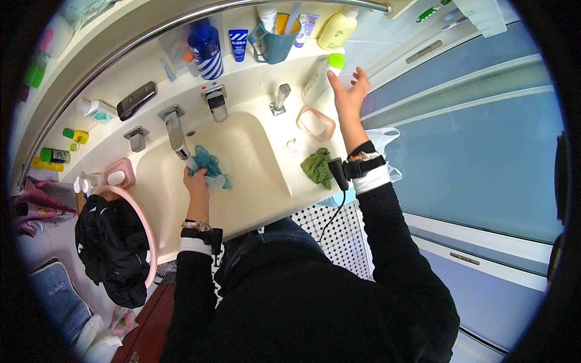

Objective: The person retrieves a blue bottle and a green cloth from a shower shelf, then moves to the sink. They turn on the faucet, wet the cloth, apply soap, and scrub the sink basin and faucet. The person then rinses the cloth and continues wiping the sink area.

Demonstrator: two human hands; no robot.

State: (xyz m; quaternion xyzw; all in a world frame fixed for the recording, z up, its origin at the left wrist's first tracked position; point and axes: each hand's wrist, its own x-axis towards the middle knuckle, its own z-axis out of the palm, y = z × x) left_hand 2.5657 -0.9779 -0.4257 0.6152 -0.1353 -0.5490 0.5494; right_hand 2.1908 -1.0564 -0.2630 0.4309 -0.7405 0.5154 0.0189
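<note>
My left hand (197,178) grips a crumpled teal cloth or bath puff (207,159) under the spout of the chrome faucet (174,131), over the cream sink basin (247,154). Water appears to run from the spout onto it. My right hand (351,96) is raised with fingers spread beside a white bottle (316,86) with a green cap (336,61). The thumb is close to the cap; whether it touches the bottle I cannot tell. Below that hand, a bar of soap (312,122) sits in a pink dish (327,129), near a crumpled green cloth (318,168).
A pink basin (152,236) of black clothing (113,245) stands at the left. Along the back ledge are a blue mug (277,45), a yellow lotion bottle (338,29) and a dark blue striped bottle (206,50). A metal rail (181,27) curves above. A sliding glass door (472,149) is at right.
</note>
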